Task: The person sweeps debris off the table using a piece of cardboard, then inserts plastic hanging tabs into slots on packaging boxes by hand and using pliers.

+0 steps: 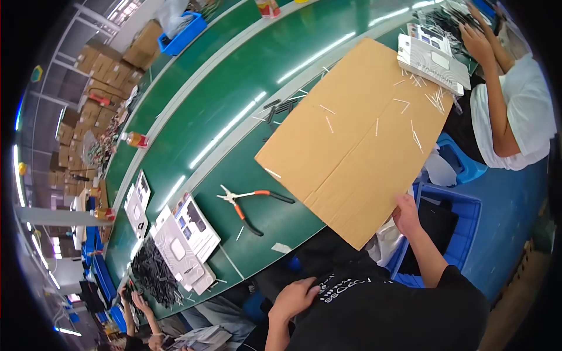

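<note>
My left hand (294,299) lies against the front of my black T-shirt (386,313), fingers stretched out and holding nothing that I can see. At the near right edge of a large brown cardboard sheet (351,140) is my right hand (405,214), fingers curled. White plastic (386,240) shows just below that hand; what it grips, if anything, is hidden. Thin white sticks (415,137) are scattered over the cardboard. Left of the sheet, cutting pliers (249,202) with orange and black handles lie with jaws apart on the green table (234,158).
White printed boxes (433,61) stand on the cardboard's far corner, near a co-worker in a white shirt (515,111). More boxes (184,251) lie left by a pile of black strips (153,272). A blue crate (474,222) is at right. Another person's hands (137,301) appear lower left.
</note>
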A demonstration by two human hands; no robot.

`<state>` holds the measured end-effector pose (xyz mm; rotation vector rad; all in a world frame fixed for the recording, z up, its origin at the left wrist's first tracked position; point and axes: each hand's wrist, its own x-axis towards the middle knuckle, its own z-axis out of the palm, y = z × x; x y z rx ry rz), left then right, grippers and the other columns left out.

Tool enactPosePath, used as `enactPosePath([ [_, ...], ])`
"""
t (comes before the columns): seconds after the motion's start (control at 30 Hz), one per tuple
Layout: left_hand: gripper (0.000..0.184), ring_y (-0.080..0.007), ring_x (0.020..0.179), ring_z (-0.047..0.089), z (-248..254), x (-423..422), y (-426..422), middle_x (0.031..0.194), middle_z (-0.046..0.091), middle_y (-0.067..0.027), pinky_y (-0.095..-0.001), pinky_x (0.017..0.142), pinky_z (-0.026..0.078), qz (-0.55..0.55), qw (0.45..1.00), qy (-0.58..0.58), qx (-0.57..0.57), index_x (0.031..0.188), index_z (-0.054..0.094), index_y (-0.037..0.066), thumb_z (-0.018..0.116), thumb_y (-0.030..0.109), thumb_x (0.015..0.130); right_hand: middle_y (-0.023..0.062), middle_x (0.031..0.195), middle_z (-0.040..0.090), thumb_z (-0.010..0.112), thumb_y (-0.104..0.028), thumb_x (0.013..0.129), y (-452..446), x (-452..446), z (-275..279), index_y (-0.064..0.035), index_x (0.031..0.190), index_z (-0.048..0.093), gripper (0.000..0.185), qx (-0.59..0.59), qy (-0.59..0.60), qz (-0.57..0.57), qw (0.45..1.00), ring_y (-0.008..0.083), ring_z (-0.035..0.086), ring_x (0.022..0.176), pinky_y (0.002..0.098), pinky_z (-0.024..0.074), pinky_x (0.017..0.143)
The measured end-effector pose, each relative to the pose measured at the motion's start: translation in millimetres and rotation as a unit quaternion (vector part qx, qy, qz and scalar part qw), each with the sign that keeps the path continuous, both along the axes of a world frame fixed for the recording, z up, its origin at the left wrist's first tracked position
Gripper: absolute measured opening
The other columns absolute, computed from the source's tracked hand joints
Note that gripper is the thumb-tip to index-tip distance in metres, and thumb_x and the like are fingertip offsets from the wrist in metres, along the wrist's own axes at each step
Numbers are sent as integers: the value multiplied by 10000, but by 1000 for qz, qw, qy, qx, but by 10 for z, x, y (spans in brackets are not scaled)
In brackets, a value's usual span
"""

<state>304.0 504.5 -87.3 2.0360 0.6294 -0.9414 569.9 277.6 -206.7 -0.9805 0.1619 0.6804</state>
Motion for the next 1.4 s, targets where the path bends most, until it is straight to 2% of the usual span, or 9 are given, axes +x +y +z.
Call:
enactPosePath([
  [0.13, 411, -253, 856, 662, 215, 237, -35, 1095, 711, -138, -335, 745, 516, 134, 963, -140, -185, 1282, 600, 1, 565, 277, 978, 135, 999, 689, 530, -242, 1021, 169, 37, 169, 34, 1172, 597, 322, 9, -10, 45, 999, 194, 671, 812, 302, 546, 737],
  [0.17, 440, -201, 834, 645, 203, 390, -57, 1091, 697, -143, -302, 733, 523, 136, 968, -168, -129, 1324, 549, -33, 555, 260, 997, 140, 1045, 685, 544, -209, 1013, 242, 2, 274, 34, 1197, 587, 308, 38, 5, 36, 999, 200, 678, 843, 309, 551, 763],
  [0.3, 495, -235, 883, 656, 37, 950, -43, 1131, 640, -188, -302, 763, 553, 448, 796, -273, -302, 1418, 389, -58, 522, 201, 1017, 150, 1152, 674, 572, -144, 995, 333, -42, 473, 34, 1259, 561, 318, 97, 24, 10, 995, 220, 688, 929, 328, 553, 839],
  [0.57, 409, -232, 954, 666, 48, 1454, 135, 1144, 631, -199, -315, 788, 565, 501, 718, -353, -330, 1334, 458, -47, 550, 201, 1021, 156, 1202, 658, 577, -128, 984, 523, -117, 701, 30, 1297, 538, 353, 117, 29, 39, 992, 246, 676, 1022, 352, 523, 926],
  [0.67, 355, -225, 975, 666, -23, 1515, 216, 1173, 633, -181, -320, 812, 566, 496, 726, -352, -321, 1296, 488, -47, 540, 171, 1020, 157, 1222, 651, 577, -115, 980, 596, -173, 683, 27, 1304, 537, 356, 130, 8, 22, 991, 249, 674, 1034, 351, 522, 932],
  [0.9, 304, -231, 994, 669, 156, 1403, 526, 1162, 647, -176, -313, 832, 562, 459, 713, -441, -293, 1282, 513, -46, 520, 94, 1012, 141, 998, 710, 516, -235, 1013, 529, 89, 555, 20, 1166, 603, 311, 186, -39, 132, 973, 237, 692, 779, 326, 565, 678],
  [0.97, 308, -232, 980, 673, 212, 1297, 659, 1156, 649, -176, -310, 822, 565, 452, 714, -447, -292, 1284, 512, -46, 524, 93, 1010, 124, 883, 704, 489, -297, 1020, 567, 136, 677, 10, 1093, 623, 342, 127, -28, 72, 989, 215, 658, 668, 310, 536, 579],
  [1.3, 348, -243, 862, 700, 288, 295, 1426, 1108, 662, -200, -279, 708, 585, 478, 716, -480, -169, 1292, 496, -52, 573, 95, 986, 162, 897, 689, 551, -302, 995, 568, 396, 835, 19, 1084, 620, 340, 96, -41, 12, 994, 233, 678, 728, 287, 540, 662],
  [1.4, 444, -250, 871, 696, 402, -114, 1643, 1118, 653, -216, -283, 722, 584, 432, 755, -460, -176, 1377, 443, -46, 569, 134, 991, 166, 905, 687, 590, -299, 968, 575, 334, 736, 22, 1104, 622, 350, 109, -60, -11, 992, 244, 677, 726, 308, 548, 652],
])
